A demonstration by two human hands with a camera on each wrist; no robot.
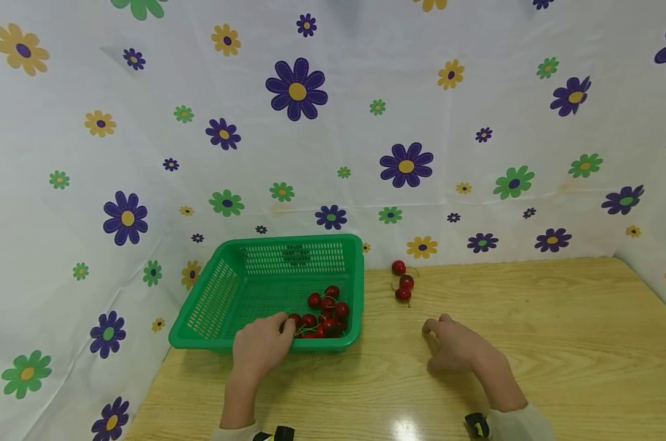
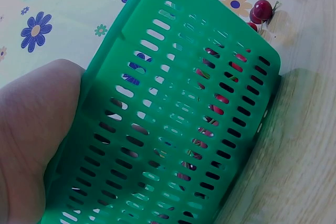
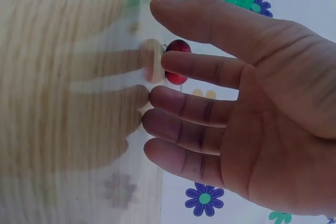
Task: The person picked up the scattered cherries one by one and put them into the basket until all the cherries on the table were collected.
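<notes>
A green plastic basket (image 1: 358,282) with slotted walls stands on the table at left. Red cherries (image 1: 328,304) with stems are heaped in its right front corner. My left hand (image 1: 261,346) grips the basket's front rim, the fingers bent over it beside the cherries; in the left wrist view that hand (image 2: 37,135) lies against the basket's outer wall (image 2: 181,82), its fingertips hidden. Three loose cherries (image 1: 406,281) lie on the table to the right of the basket. Nearer me, my right hand (image 1: 458,346) is just over the tabletop, fingers extended and holding nothing (image 3: 247,108).
The wooden table (image 1: 559,331) extends right of the basket and toward me. Behind it and at both sides hangs a white flower-print cloth (image 1: 355,141), close to the table's back edge.
</notes>
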